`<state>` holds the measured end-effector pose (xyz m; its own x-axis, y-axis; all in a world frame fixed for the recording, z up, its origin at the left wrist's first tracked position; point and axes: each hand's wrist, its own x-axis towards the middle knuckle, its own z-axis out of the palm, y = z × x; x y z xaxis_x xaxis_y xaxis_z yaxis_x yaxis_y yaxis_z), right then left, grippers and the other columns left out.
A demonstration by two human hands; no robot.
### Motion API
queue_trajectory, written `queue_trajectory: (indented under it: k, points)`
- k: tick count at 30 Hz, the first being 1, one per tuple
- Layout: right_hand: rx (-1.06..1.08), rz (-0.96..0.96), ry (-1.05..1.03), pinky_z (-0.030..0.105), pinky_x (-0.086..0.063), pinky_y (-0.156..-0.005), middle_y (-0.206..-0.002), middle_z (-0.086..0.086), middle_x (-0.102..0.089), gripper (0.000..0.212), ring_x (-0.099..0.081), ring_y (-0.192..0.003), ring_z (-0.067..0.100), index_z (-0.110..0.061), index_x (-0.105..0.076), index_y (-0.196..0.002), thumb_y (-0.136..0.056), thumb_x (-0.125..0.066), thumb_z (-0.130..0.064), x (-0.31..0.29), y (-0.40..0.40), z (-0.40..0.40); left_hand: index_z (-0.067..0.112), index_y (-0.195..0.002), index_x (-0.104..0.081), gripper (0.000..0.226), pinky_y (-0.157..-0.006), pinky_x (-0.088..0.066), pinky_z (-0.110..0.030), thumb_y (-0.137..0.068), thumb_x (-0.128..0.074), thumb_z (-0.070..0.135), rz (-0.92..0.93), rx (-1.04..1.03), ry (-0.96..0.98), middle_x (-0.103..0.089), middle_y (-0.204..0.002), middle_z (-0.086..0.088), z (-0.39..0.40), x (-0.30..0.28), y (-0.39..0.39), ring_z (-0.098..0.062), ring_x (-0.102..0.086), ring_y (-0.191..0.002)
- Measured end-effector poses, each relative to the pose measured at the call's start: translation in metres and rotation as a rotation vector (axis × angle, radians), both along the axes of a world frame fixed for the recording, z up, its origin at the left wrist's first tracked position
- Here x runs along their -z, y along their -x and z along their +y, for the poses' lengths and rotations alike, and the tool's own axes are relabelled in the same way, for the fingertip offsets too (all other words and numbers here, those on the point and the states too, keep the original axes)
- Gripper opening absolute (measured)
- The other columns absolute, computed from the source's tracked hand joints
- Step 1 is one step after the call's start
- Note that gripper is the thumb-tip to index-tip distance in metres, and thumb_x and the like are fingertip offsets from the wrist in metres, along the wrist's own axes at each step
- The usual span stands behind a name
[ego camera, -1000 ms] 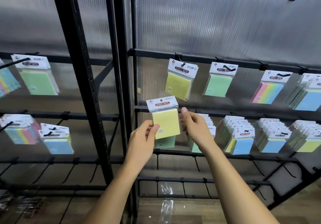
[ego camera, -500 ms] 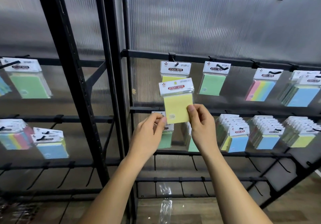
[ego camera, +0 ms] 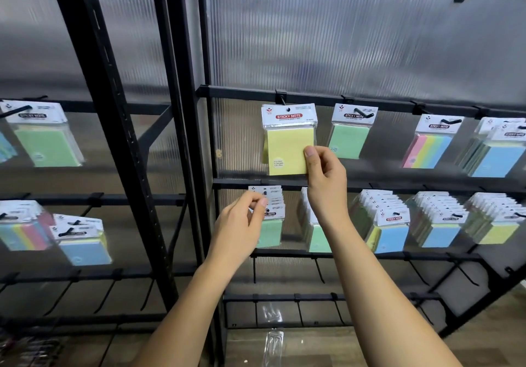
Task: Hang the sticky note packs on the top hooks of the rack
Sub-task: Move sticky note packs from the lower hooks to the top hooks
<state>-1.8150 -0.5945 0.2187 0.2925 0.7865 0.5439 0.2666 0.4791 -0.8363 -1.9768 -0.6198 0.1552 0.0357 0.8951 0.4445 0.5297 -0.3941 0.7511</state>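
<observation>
My right hand (ego camera: 324,178) pinches the lower right corner of a yellow sticky note pack (ego camera: 287,150) and holds it up at the leftmost top hook (ego camera: 282,99) of the right rack. The pack's header hole sits over the hook's tip, and another yellow pack hangs just behind it. My left hand (ego camera: 242,224) is lower, with curled fingers in front of a stack of green packs (ego camera: 270,232) on the second row. Its thumb tip lies on the front header; whether it grips the header is unclear.
Along the top rail (ego camera: 242,93) hang a green pack (ego camera: 348,136), a rainbow pack (ego camera: 429,150) and blue packs (ego camera: 495,156). The second row holds several full stacks. The lower rows carry bare hooks (ego camera: 318,270). A black upright (ego camera: 182,138) separates the left rack, which also holds packs.
My right hand has raised the yellow pack from the second row up to the top hook. My left hand let go of it and dropped to the green stack.
</observation>
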Motion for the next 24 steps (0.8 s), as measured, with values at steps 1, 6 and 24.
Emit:
queue_trajectory:
  k: [1, 6, 24]
  points:
    - [0.006, 0.004, 0.006, 0.019, -0.04, -0.066, -0.078, -0.008, -0.059, 0.019, -0.048, -0.072, 0.002, -0.017, -0.062, -0.091, -0.104, -0.052, -0.026, 0.001, 0.0, 0.002, 0.026, -0.1, -0.061, 0.018, -0.073, -0.053, -0.039, -0.101, -0.047, 0.037, 0.005, -0.002, 0.005, -0.063, -0.084, 0.013, 0.0, 0.0, 0.0, -0.008, -0.061, -0.08]
    - [0.032, 0.016, 0.023, 0.018, -0.04, -0.065, -0.079, -0.01, -0.059, 0.02, -0.049, -0.071, 0.0, -0.016, -0.062, -0.093, -0.104, -0.051, -0.029, 0.006, -0.001, 0.008, 0.023, -0.1, -0.06, 0.019, -0.07, -0.054, -0.038, -0.102, -0.047, 0.036, 0.029, -0.008, 0.005, -0.064, -0.086, 0.011, 0.0, 0.0, 0.001, -0.007, -0.061, -0.08]
    - [0.055, -0.018, 0.109, 0.018, -0.039, -0.062, -0.076, -0.003, -0.06, 0.025, -0.047, -0.066, 0.001, -0.017, -0.065, -0.089, -0.102, -0.052, -0.035, 0.012, -0.002, 0.024, 0.023, -0.101, -0.06, 0.021, -0.069, -0.053, -0.037, -0.101, -0.046, 0.038, 0.102, -0.06, -0.021, -0.064, -0.086, 0.011, 0.013, -0.001, -0.004, -0.006, -0.06, -0.079]
